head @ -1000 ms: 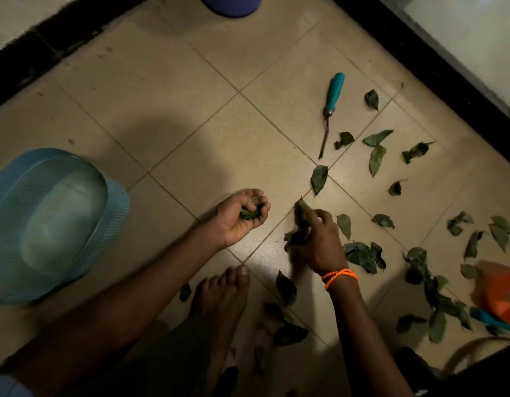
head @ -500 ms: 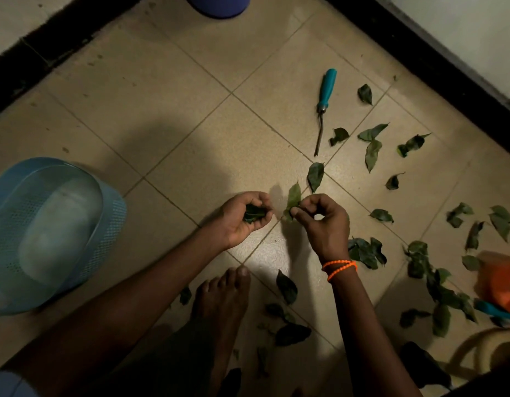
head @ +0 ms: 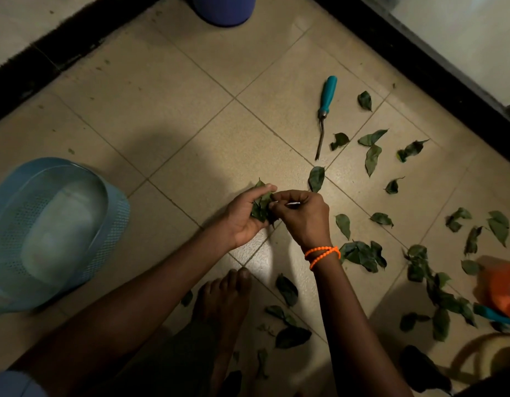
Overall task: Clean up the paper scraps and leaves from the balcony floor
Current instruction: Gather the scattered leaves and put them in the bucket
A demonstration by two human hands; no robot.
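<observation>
Moved since 0.5 s ago: your right hand (head: 301,217) has closed the gap and now meets your left hand (head: 245,216), passing its leaf into the small bunch of dark green leaves (head: 262,206) there.

Item 1, grips: left grip cups and holds the bunch; right grip pinches narrow at the bunch's edge, with a thin pale sliver between its fingers, too small to identify.

Item 2, remaining work: many loose green leaves (head: 362,255) lie on the beige tiled floor (head: 173,133), mostly to your right and by your bare foot (head: 222,299). No paper scraps are clearly visible.

Item 3, other: light blue perforated plastic basket (head: 56,230) at left; teal-handled hand tool (head: 325,110) ahead.

Step in hand: gathering, early. Next, probably: free the right grip, reach the nearest single leaf (head: 316,179), and keep the left closed enough to avoid spills.
</observation>
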